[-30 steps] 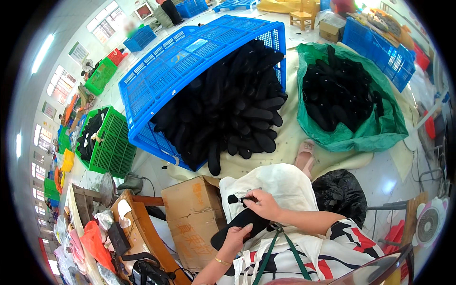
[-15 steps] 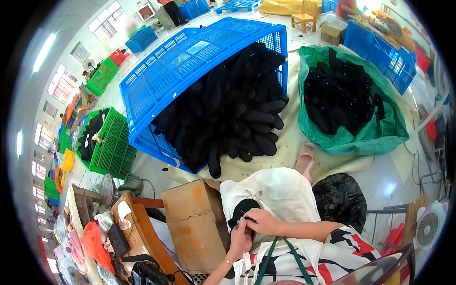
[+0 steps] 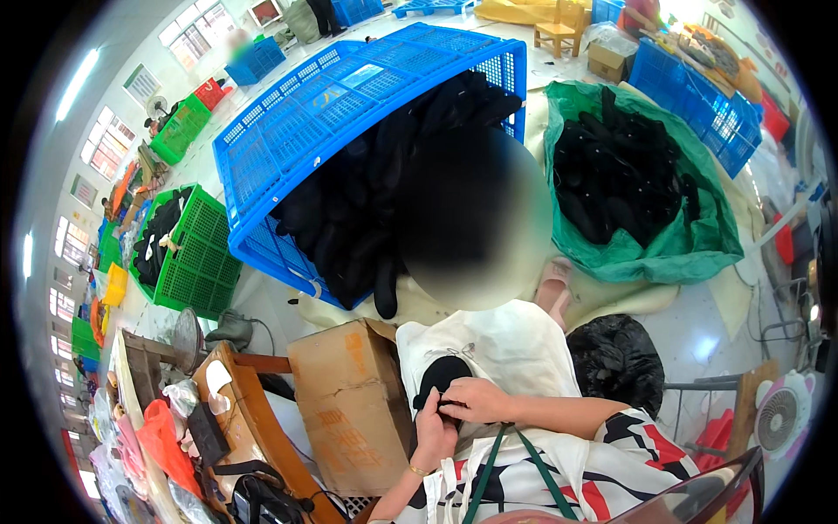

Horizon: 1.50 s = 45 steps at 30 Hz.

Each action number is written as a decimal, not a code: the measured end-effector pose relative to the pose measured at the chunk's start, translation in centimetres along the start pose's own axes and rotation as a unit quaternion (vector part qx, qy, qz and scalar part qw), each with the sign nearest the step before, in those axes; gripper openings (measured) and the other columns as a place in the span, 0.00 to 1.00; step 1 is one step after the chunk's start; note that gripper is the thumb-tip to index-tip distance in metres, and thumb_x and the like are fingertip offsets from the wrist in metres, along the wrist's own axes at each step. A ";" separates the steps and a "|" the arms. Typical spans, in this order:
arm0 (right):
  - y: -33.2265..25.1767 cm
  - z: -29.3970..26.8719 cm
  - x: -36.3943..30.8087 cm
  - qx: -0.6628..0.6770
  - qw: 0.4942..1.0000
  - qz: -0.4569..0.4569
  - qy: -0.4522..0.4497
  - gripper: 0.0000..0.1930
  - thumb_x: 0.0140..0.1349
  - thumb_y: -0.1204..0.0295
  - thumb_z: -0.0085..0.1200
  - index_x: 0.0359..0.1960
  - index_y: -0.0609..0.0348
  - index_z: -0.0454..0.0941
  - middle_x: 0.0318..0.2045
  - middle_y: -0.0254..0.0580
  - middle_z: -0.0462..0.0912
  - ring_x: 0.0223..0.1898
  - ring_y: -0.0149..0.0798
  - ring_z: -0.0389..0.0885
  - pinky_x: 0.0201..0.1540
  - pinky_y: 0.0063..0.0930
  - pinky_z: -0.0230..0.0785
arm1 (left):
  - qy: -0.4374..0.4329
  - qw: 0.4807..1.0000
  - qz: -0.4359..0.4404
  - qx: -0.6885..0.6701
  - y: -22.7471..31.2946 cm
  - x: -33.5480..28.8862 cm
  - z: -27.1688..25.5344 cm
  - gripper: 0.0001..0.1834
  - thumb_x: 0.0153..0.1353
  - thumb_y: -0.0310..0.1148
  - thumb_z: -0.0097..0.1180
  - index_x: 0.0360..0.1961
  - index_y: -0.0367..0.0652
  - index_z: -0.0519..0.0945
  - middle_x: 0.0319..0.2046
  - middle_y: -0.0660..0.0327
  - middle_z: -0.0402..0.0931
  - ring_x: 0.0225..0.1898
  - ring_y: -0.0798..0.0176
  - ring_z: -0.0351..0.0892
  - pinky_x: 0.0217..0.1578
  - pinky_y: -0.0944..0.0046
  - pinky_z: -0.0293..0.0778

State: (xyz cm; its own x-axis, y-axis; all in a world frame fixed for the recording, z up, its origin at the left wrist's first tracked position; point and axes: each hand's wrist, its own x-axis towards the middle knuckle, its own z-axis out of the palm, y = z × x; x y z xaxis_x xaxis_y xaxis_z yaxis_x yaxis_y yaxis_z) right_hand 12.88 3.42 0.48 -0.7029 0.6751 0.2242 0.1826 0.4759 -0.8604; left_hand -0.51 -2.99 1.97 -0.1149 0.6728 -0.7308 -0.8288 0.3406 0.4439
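Note:
A black, rounded fabric piece (image 3: 443, 371) lies over my lap on a white cloth apron (image 3: 524, 349). My left hand (image 3: 432, 432) grips its near end from below, the thumb pointing up. From the right, my right hand (image 3: 478, 401) closes its fingers on the same end, right beside the left thumb. What lies between the fingertips is too small to make out. Loose dark threads (image 3: 449, 351) rest on the apron just beyond the piece. In front of me, a tipped blue crate (image 3: 305, 122) spills a heap of similar black pieces (image 3: 349, 218); a blurred patch covers part of it.
At the right, a green sack (image 3: 698, 253) holds more black pieces. A cardboard box (image 3: 349, 406) stands left of my lap, with a wooden table (image 3: 262, 419) beyond it. A black plastic bag (image 3: 615, 362) sits right of my knees. Farther left is a green crate (image 3: 205, 271).
The view has shifted slightly. My fingertips, earlier pinched together above the near end of the black piece, now sit lower against it, with the right hand flatter.

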 end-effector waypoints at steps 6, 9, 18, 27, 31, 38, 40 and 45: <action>1.7 -1.7 -1.7 0.244 0.934 0.245 0.089 0.09 0.67 0.66 0.54 0.39 0.59 0.79 0.29 0.29 0.79 0.30 0.28 0.76 0.35 0.26 0.71 | 0.051 0.996 0.039 0.056 -0.1 0.8 0.3 0.19 0.66 0.36 0.57 0.54 0.37 0.74 0.49 0.56 0.78 0.49 0.60 0.78 0.51 0.59 0.75; 3.4 -5.5 -3.4 0.354 0.868 0.310 0.162 0.09 0.69 0.68 0.52 0.44 0.58 0.78 0.27 0.28 0.76 0.26 0.23 0.73 0.33 0.22 0.72 | 0.074 0.994 0.068 0.043 -0.4 0.7 -0.3 0.23 0.62 0.36 0.61 0.54 0.35 0.72 0.52 0.56 0.76 0.52 0.60 0.76 0.54 0.59 0.73; 6.4 -11.9 -9.0 0.319 0.785 0.302 0.436 0.10 0.70 0.69 0.50 0.47 0.60 0.73 0.29 0.35 0.79 0.29 0.27 0.78 0.35 0.20 0.74 | 0.088 0.995 0.037 0.017 -0.6 1.6 -2.0 0.13 0.62 0.35 0.60 0.46 0.43 0.77 0.43 0.64 0.81 0.45 0.67 0.79 0.46 0.62 0.71; 3.0 -7.5 -5.1 0.385 0.828 0.315 0.259 0.08 0.69 0.67 0.52 0.42 0.58 0.76 0.22 0.32 0.77 0.22 0.25 0.74 0.26 0.20 0.70 | 0.089 0.995 0.048 0.003 -0.3 1.3 -1.4 0.09 0.62 0.38 0.61 0.37 0.45 0.78 0.36 0.65 0.80 0.38 0.68 0.78 0.40 0.62 0.72; 4.0 -10.9 -7.4 0.418 0.763 0.321 0.374 0.07 0.69 0.68 0.51 0.44 0.57 0.75 0.21 0.29 0.71 0.21 0.25 0.69 0.22 0.20 0.64 | 0.088 0.995 0.046 0.000 -0.6 1.1 -1.9 0.09 0.61 0.36 0.61 0.37 0.44 0.78 0.33 0.65 0.80 0.36 0.68 0.77 0.39 0.64 0.72; 5.2 -15.5 -16.4 0.364 0.667 0.415 0.501 0.06 0.69 0.68 0.53 0.42 0.55 0.74 0.20 0.27 0.69 0.21 0.23 0.67 0.21 0.17 0.61 | 0.036 0.996 0.056 0.063 -1.6 1.9 -3.7 0.07 0.59 0.31 0.63 0.33 0.42 0.77 0.33 0.64 0.79 0.36 0.68 0.78 0.38 0.69 0.71; 5.9 -14.4 -17.1 0.290 0.715 0.437 0.462 0.07 0.68 0.67 0.54 0.42 0.55 0.74 0.19 0.28 0.70 0.18 0.23 0.67 0.19 0.18 0.64 | 0.068 0.996 0.038 0.036 -1.2 1.2 -1.9 0.08 0.59 0.30 0.63 0.35 0.40 0.78 0.36 0.63 0.80 0.38 0.68 0.79 0.40 0.69 0.72; 4.2 -8.4 -11.0 0.250 0.805 0.452 0.290 0.08 0.69 0.67 0.52 0.43 0.56 0.76 0.19 0.27 0.71 0.17 0.21 0.66 0.17 0.16 0.60 | 0.033 0.997 0.068 0.031 -0.8 0.8 -0.9 0.11 0.60 0.29 0.63 0.41 0.35 0.79 0.42 0.60 0.81 0.42 0.67 0.80 0.45 0.68 0.74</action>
State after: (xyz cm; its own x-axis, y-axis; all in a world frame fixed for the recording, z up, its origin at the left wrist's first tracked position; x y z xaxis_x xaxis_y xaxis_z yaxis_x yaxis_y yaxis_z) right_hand 27.16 2.73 -1.72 0.0287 0.8367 -0.5470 0.0370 -0.5477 -0.8359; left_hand -0.39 -3.30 0.57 -0.2614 0.6710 -0.6939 -0.7686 0.2902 0.5701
